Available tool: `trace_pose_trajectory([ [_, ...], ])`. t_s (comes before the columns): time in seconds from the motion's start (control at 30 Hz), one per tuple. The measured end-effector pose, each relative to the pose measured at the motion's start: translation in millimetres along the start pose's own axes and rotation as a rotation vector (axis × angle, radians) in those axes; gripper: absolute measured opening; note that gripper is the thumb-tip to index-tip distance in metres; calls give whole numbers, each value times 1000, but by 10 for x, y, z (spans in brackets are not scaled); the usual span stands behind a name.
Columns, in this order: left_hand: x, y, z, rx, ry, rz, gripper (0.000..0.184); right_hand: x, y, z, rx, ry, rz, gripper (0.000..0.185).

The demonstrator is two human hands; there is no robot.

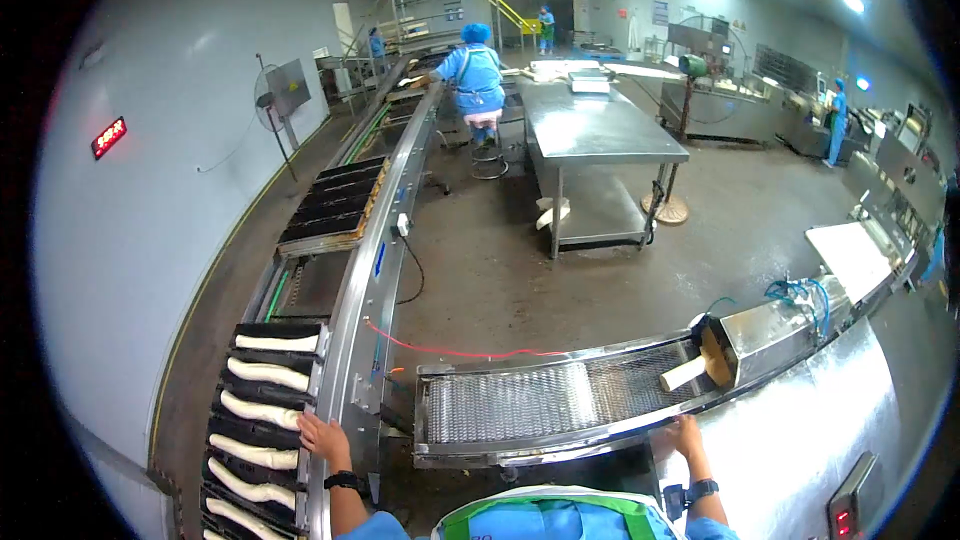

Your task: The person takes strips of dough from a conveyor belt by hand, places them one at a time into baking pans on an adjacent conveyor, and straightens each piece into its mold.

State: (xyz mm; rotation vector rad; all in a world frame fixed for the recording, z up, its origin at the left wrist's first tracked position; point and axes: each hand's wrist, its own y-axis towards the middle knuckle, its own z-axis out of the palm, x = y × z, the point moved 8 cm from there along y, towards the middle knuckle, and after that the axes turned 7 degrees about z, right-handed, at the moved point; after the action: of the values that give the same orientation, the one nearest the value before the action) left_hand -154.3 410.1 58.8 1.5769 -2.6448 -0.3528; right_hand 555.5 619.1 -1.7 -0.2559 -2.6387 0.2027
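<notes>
My left hand (pixel 322 438) is at the inner edge of a black grooved tray (pixel 262 417), its fingers stretched out at the end of a pale dough strip (pixel 258 408). Several such strips lie crosswise in the tray's grooves, some of them wavy. My right hand (pixel 687 435) rests by the near rim of a short mesh conveyor (pixel 540 408), holding nothing that I can see; its fingers show only in part. A pale dough roll (pixel 684 374) lies on that mesh at the mouth of a metal housing (pixel 775 335).
Along the left runs a long conveyor (pixel 352 325) with another black tray (pixel 335 198) farther up. A co-worker (pixel 474 75) sits beside it. A steel table (pixel 600 130) stands ahead. A red cord (pixel 470 353) crosses between the conveyors. A steel surface (pixel 800 420) lies at my right.
</notes>
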Motion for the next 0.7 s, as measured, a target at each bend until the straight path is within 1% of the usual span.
trace_pose_trajectory([
  [0.07, 41, -12, -38, -18, -38, -131, 63, -142, -90, 26, 44, 29, 92, 48],
  [0.1, -6, -14, -60, -19, -38, -119, 63, -165, -106, 0, -30, 73, 92, 48],
  [0.13, 33, -68, -85, -40, -5, -144, 64, -212, -99, 72, -33, 76, 94, 48],
  [0.2, 96, -169, -102, -59, 25, -172, 64, -178, -76, 34, -214, 85, -14, 48],
  [0.23, 111, -225, -129, -95, 60, -163, 64, -68, -98, -19, -237, 103, -28, 48],
  [0.27, 132, -292, -167, -130, 96, -158, 64, -30, -75, -26, -235, 100, -36, 48],
  [0.33, 178, -330, -233, -146, 108, -166, 66, 147, 33, 5, -141, -15, -83, 47],
  [0.37, 228, -373, -233, -153, 117, -150, 67, 245, 11, -27, -257, -64, -171, 35],
  [0.4, 272, -412, -253, -158, 128, -132, 68, 285, 55, -33, -254, -66, -181, 35],
  [0.43, 268, -480, -359, -139, 109, -133, 69, 321, 93, -46, -264, -111, -184, 29],
  [0.5, 388, -548, -340, -153, 115, -138, 69, 394, 131, -126, -310, -158, -200, 16],
  [0.53, 445, -588, -350, -169, 119, -135, 68, 434, 170, -156, -301, -162, -203, 16],
  [0.6, 483, -553, -455, -173, 140, -136, 67, 622, 339, -193, -194, -291, -156, 19],
  [0.63, 512, -597, -496, -188, 156, -134, 67, 675, 416, -141, -99, -376, -205, 23],
  [0.67, 576, -624, -490, -182, 160, -139, 67, 733, 454, -129, -94, -383, -210, 23],
  [0.7, 634, -659, -482, -184, 166, -152, 65, 783, 498, -142, -106, -314, -204, 26],
])
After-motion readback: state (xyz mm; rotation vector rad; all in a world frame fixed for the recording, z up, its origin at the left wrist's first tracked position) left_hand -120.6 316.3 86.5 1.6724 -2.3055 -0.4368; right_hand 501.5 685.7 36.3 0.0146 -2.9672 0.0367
